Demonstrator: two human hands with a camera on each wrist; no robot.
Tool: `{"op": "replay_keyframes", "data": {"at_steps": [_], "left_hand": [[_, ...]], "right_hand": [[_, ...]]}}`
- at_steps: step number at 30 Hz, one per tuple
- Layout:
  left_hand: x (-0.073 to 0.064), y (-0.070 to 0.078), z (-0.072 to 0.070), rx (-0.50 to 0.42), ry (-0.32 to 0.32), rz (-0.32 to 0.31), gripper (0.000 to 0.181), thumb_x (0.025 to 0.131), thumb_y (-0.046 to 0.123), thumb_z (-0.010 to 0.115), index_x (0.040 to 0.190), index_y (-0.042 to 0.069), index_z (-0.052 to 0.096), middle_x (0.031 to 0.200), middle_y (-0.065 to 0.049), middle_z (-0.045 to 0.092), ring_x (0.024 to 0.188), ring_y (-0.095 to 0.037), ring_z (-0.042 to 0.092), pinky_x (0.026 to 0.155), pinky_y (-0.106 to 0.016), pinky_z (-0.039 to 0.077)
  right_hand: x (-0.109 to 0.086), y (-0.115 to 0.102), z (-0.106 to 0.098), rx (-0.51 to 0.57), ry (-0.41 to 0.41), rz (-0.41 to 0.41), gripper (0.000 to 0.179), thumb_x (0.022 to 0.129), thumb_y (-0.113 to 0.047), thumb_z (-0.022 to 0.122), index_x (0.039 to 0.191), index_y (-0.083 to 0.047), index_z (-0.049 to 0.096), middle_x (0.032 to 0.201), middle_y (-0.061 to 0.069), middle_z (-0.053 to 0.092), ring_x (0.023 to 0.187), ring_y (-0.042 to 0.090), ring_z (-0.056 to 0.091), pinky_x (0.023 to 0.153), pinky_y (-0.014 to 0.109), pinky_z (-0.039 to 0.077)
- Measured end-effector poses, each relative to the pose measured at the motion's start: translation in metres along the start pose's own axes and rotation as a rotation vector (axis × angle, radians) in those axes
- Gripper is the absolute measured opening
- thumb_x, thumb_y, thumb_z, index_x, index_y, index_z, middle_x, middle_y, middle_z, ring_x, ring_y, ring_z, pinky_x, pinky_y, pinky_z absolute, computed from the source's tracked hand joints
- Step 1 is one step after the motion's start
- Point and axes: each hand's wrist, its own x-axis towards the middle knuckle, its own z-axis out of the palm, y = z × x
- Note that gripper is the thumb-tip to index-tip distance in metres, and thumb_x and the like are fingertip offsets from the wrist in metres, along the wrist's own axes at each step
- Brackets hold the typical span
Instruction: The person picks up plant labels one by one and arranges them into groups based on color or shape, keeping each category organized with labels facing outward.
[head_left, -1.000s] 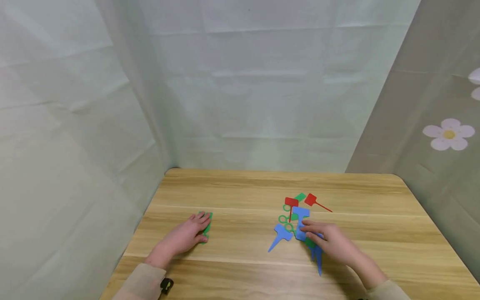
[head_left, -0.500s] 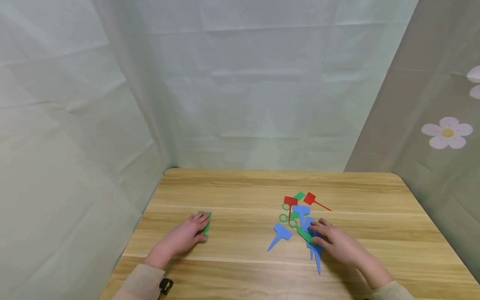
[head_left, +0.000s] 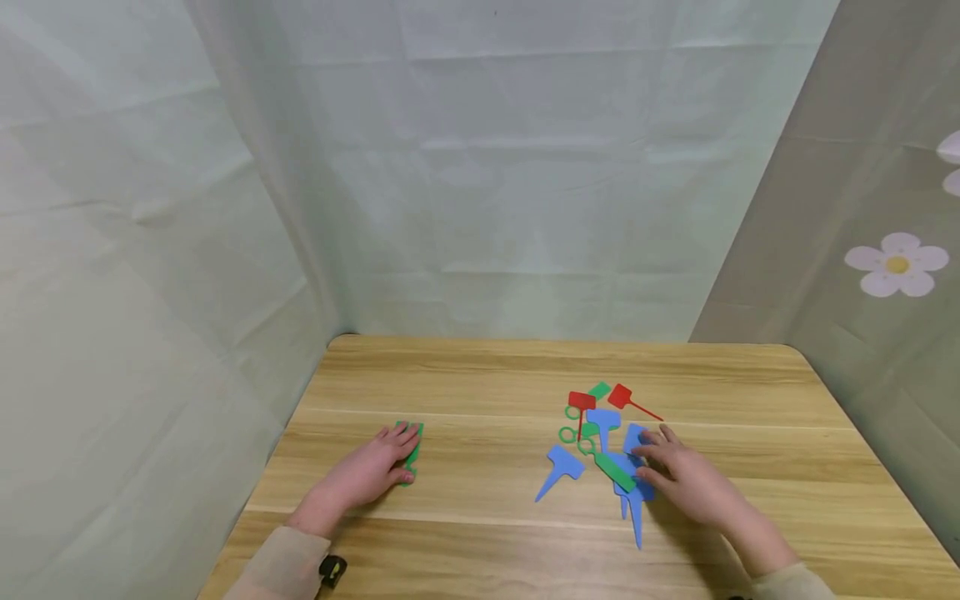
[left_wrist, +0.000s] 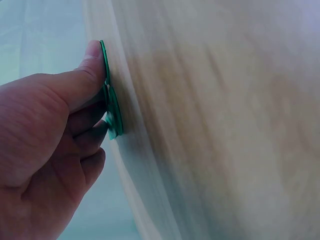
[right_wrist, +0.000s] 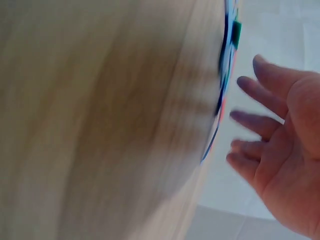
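My left hand (head_left: 372, 468) rests on green plant labels (head_left: 412, 454) at the left of the table. In the left wrist view, the thumb and fingertips touch these green labels (left_wrist: 115, 112), which lie on the wood. My right hand (head_left: 686, 479) is over the right edge of a loose pile, fingers relaxed and spread. Near its fingertips are a blue T-shaped plant label (head_left: 635, 437), several more blue ones (head_left: 636, 517) and a green label with a ring end (head_left: 615, 472). In the right wrist view, the hand (right_wrist: 285, 135) holds nothing and stands apart from the labels.
Farther back in the pile lie two red labels (head_left: 582, 402), more green ones (head_left: 600, 390) and a blue T-shaped label (head_left: 602, 419). A separate blue label (head_left: 559, 472) lies at the left. Pale cloth (head_left: 525, 208) hangs around the wooden table (head_left: 480, 492).
My right hand has shifted right. A blue label under its fingers slid right with it, and the green ring-ended label has come into full view. The left hand stays put.
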Motion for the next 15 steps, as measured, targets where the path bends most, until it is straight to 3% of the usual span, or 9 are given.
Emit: {"op": "replay_keyframes", "data": {"at_steps": [3, 5, 11, 15], "left_hand": [[0.000, -0.001, 0.000, 0.004, 0.004, 0.004, 0.073, 0.099, 0.025, 0.075, 0.154, -0.013, 0.047, 0.163, -0.029, 0.042, 0.152, -0.051, 0.036, 0.124, -0.063, 0.029], [0.000, -0.001, 0.000, 0.006, 0.007, 0.006, 0.073, 0.098, 0.024, 0.075, 0.154, -0.013, 0.047, 0.162, -0.029, 0.043, 0.152, -0.051, 0.036, 0.124, -0.063, 0.029], [0.001, 0.000, 0.000, 0.006, 0.007, 0.000, 0.072, 0.098, 0.024, 0.075, 0.153, -0.013, 0.048, 0.162, -0.029, 0.044, 0.152, -0.051, 0.036, 0.124, -0.064, 0.029], [0.001, 0.001, 0.002, 0.006, 0.007, -0.006, 0.071, 0.098, 0.023, 0.076, 0.153, -0.013, 0.048, 0.162, -0.029, 0.044, 0.152, -0.051, 0.036, 0.124, -0.064, 0.028]], "right_hand": [[-0.001, -0.008, 0.001, -0.025, 0.024, 0.038, 0.004, 0.099, -0.021, 0.079, 0.096, -0.019, 0.077, 0.150, 0.039, 0.051, 0.148, 0.068, 0.027, 0.112, 0.078, 0.035], [-0.002, -0.014, 0.002, -0.057, 0.039, 0.072, 0.017, 0.097, -0.025, 0.082, 0.084, -0.026, 0.070, 0.150, 0.040, 0.051, 0.147, 0.069, 0.026, 0.109, 0.078, 0.038], [-0.003, -0.028, 0.007, -0.180, 0.102, 0.095, 0.027, 0.089, -0.032, 0.089, 0.074, -0.028, 0.067, 0.146, 0.042, 0.054, 0.141, 0.073, 0.033, 0.104, 0.077, 0.045], [-0.001, -0.032, 0.013, -0.238, 0.088, 0.112, 0.028, 0.086, -0.038, 0.091, 0.075, -0.026, 0.068, 0.145, 0.042, 0.054, 0.139, 0.074, 0.035, 0.104, 0.078, 0.044]]}}
